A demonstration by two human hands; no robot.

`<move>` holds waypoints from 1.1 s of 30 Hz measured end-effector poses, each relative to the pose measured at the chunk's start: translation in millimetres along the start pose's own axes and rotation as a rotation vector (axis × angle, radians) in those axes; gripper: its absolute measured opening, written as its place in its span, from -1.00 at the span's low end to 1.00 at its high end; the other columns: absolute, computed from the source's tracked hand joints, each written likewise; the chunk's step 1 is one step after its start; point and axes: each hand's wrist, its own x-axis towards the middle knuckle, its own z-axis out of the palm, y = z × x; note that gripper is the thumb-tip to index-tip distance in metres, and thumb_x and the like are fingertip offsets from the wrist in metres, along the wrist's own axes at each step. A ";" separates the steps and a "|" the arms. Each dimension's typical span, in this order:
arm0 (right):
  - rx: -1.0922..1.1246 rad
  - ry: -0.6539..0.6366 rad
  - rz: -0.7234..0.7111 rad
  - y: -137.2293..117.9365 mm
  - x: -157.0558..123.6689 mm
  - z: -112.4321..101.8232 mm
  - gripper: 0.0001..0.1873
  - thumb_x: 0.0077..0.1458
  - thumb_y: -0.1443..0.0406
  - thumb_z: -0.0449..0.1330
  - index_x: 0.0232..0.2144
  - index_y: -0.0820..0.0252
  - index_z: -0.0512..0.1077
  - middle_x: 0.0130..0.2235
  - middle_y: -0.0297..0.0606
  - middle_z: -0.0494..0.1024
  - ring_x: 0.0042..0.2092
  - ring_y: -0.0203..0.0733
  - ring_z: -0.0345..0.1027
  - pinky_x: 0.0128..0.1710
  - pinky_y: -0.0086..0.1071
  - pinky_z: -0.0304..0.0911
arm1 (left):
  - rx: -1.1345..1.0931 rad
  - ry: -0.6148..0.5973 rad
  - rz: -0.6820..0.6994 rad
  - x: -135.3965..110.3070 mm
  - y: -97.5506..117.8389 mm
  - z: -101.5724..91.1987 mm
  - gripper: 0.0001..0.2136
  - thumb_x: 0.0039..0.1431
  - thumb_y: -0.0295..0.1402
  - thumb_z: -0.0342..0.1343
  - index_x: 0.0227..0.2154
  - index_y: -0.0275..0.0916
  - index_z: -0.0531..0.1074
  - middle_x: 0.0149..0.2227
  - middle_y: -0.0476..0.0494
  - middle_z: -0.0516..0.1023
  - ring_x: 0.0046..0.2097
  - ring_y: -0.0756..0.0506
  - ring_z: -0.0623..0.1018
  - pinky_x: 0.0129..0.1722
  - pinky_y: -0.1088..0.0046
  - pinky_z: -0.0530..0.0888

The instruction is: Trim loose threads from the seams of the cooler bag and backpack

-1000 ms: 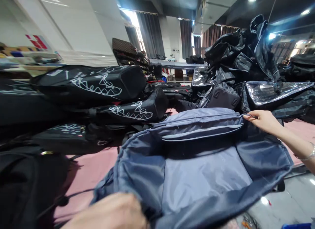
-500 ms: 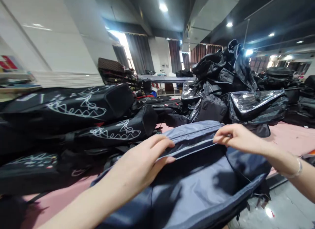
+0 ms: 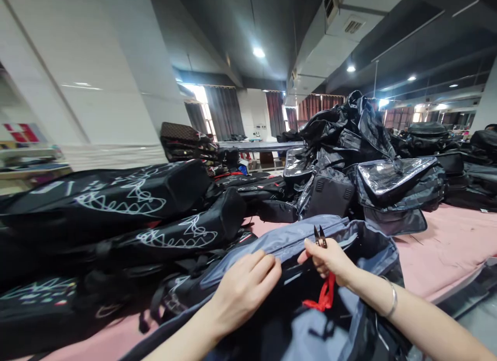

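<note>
A blue-grey backpack (image 3: pixel 295 237) lies opened on the pink table, its lining facing up. My left hand (image 3: pixel 243 291) pinches the pocket edge of the backpack near its middle. My right hand (image 3: pixel 328 260) grips small thread snips (image 3: pixel 320 237), whose two dark tips point up over the pocket seam. A red ribbon (image 3: pixel 324 298) hangs from under that hand. A bracelet sits on my right wrist. The two hands are close together, a few centimetres apart.
Black bags with white scribble prints (image 3: pixel 120 200) are stacked at the left. A tall heap of glossy black backpacks (image 3: pixel 361 164) stands behind. The pink table surface (image 3: pixel 446 247) shows at the right. A long table (image 3: pixel 260 144) and curtained windows are far back.
The view tilted up. My left hand came from the near edge to the pocket seam. My right hand slid left along the seam, and the snips with the red ribbon now show in it.
</note>
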 end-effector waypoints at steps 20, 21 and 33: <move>-0.036 -0.015 -0.063 3.3 0.7 -0.1 -0.49 -0.12 -0.10 0.15 -0.54 0.30 0.38 -0.72 -0.60 -0.06 -0.69 -0.52 -0.30 -0.69 -0.48 -0.38 | -1.121 0.323 -1.474 23.3 -44.9 -16.5 -0.64 -0.08 -0.29 0.17 -0.17 -0.25 0.35 -0.06 -0.21 0.43 -0.28 -0.02 0.52 -0.27 0.43 0.47; -0.038 -0.011 -0.061 3.3 1.3 0.3 -0.50 -0.12 -0.08 0.15 -0.54 0.30 0.38 -0.72 -0.60 -0.06 -0.69 -0.52 -0.29 -0.68 -0.48 -0.38 | -1.032 0.261 -1.403 22.5 -44.8 -21.7 -0.67 -0.05 -0.22 0.15 -0.20 -0.25 0.38 -0.14 -0.17 0.48 -0.34 0.00 0.51 -0.32 0.46 0.46; -0.340 0.045 -0.107 -0.7 1.3 2.7 -0.64 0.00 0.09 0.06 -0.57 0.28 0.39 -0.69 -0.51 0.03 -0.63 -0.44 -0.16 -0.63 -0.48 -0.18 | -0.248 -0.203 -0.355 -18.2 -16.4 -32.8 -0.85 0.14 -0.48 -0.07 -0.37 -0.20 0.40 -0.38 -0.05 0.49 -0.35 0.01 0.46 -0.39 0.57 0.38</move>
